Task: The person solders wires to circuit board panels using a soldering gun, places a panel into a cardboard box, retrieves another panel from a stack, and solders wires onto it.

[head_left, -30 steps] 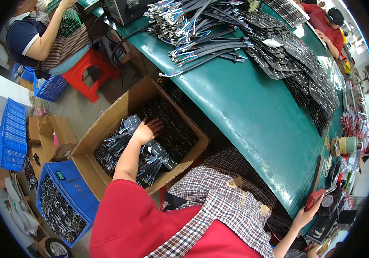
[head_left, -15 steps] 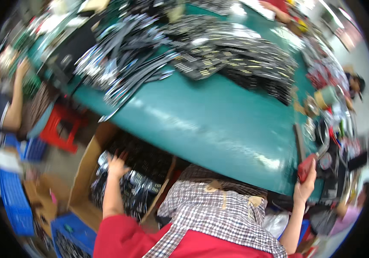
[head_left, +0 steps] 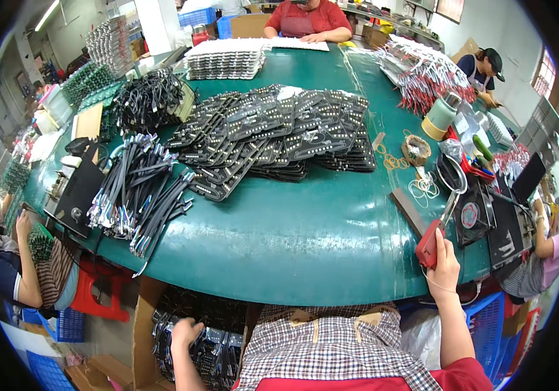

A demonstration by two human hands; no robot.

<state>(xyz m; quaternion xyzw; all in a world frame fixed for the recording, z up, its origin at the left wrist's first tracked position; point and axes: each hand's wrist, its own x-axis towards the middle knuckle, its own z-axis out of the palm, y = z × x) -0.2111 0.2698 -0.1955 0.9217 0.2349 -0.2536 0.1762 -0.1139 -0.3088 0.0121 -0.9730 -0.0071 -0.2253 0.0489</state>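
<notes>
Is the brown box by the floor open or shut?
Open: the cardboard box has its flaps up, and the left hand reaches among black parts inside.

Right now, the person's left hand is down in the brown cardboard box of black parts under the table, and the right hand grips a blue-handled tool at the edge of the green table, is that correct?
Not quite: the head view shows the tool's handle in the right hand is red, not blue. The rest holds: the left hand is down in the brown cardboard box of black parts, beside the green table.
</notes>
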